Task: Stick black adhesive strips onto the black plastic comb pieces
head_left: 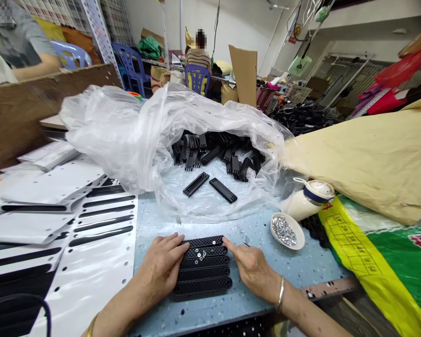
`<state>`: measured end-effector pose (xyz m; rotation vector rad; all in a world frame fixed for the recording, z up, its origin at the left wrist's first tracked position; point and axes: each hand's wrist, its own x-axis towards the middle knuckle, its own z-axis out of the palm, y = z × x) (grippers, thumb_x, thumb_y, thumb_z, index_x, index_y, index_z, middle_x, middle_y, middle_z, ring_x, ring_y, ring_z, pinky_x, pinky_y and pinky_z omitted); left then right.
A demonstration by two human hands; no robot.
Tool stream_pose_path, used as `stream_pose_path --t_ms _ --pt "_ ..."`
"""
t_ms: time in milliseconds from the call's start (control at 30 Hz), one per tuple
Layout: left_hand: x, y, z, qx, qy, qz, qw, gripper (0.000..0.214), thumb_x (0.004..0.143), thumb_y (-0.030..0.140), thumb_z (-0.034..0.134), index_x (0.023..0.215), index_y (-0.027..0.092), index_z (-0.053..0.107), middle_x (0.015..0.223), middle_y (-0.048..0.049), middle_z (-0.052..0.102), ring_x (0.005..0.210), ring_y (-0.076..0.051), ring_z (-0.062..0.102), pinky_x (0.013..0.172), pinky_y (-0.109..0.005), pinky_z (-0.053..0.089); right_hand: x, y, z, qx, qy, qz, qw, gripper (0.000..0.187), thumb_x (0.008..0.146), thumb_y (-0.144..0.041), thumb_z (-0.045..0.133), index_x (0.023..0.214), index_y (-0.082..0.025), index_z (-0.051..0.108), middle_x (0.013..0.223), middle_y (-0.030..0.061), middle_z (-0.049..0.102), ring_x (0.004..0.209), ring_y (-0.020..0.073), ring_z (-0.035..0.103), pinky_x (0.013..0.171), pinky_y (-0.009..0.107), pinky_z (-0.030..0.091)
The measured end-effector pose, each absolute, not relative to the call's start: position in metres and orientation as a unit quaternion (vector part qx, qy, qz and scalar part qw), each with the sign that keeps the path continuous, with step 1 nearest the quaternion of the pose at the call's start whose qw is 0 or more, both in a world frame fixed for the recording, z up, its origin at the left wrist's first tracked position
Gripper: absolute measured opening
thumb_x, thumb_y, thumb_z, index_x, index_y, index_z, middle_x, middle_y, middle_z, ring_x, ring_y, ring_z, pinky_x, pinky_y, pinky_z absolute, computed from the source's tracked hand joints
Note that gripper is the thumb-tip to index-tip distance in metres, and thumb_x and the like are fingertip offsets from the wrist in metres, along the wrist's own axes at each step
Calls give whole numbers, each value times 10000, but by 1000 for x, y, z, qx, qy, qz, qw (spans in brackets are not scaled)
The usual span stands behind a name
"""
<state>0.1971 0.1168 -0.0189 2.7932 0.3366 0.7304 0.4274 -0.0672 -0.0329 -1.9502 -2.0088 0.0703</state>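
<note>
Several black slotted plastic strips (203, 265) lie side by side in a row on the pale blue table (252, 229) in front of me. A few small silver screws (199, 254) rest on the second strip. My left hand (161, 267) lies against the left ends of the strips, fingers stretched and together. My right hand (249, 264) rests by the right ends, its forefinger pointing onto the top strip. Neither hand holds anything I can see.
A clear plastic bag (140, 131) full of black strips (217, 152) lies open behind, two loose strips (210, 186) at its mouth. A white dish of screws (286, 230) and a white flask (307, 199) sit right. White slotted panels (73, 220) are stacked left. People sit in the background.
</note>
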Motion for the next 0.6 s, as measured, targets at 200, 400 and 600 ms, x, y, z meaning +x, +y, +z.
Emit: stream_pose_path --t_ms 200,400,600 --pt "197 118 -23 952 115 259 119 332 881 66 434 1079 158 683 1093 -146 745 1008 -319 704 761 -472 551 428 -55 -33 -683 -691 26 236 428 958 -84 333 1291 -123 600 662 36 636 582 154 578 576 256 425" --pt "197 118 -23 948 116 266 130 323 871 67 457 1076 168 686 1083 -138 748 995 -314 707 767 -473 551 427 -44 -35 -679 -658 35 325 333 967 -152 418 1110 -164 719 637 38 662 546 143 580 556 246 432" --pt "199 117 -21 946 113 270 136 307 879 64 457 1058 148 692 1063 -146 750 986 -310 708 760 -470 555 427 -36 -32 -732 -503 163 429 303 895 -300 535 1065 -160 743 765 92 737 650 196 658 629 312 526"
